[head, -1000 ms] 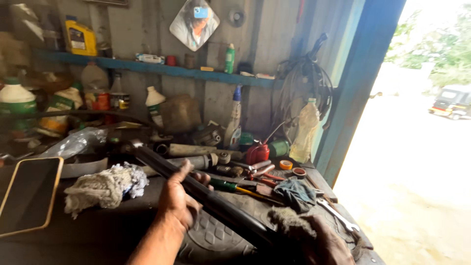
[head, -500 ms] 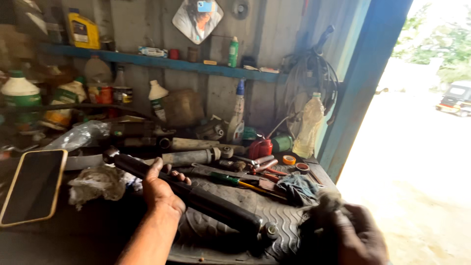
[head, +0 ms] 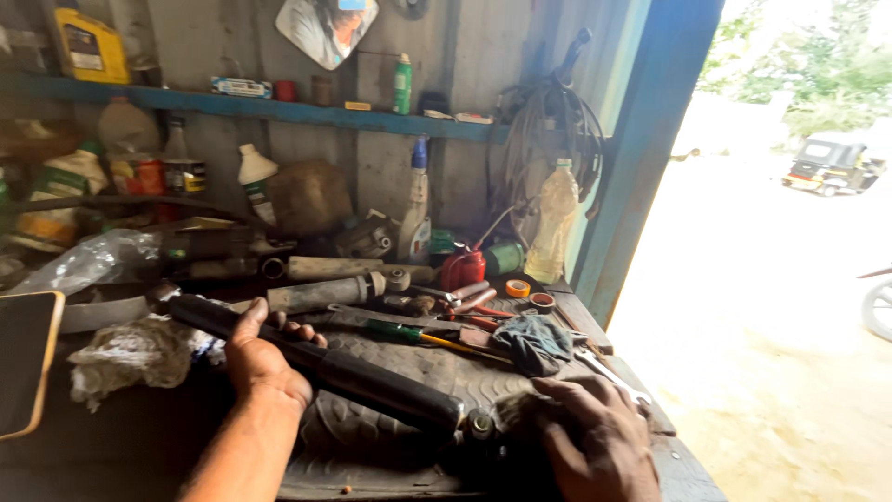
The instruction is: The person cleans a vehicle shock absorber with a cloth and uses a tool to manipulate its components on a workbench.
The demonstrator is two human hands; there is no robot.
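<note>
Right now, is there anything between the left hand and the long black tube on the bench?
Nothing visible. The left hand lies directly on the black tube, fingers curled over it. The right hand presses a dark rag at the tube's near end.

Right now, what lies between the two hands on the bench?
In the head view, the black tube spans from the left hand to the right hand, lying on a rubber mat.
</note>
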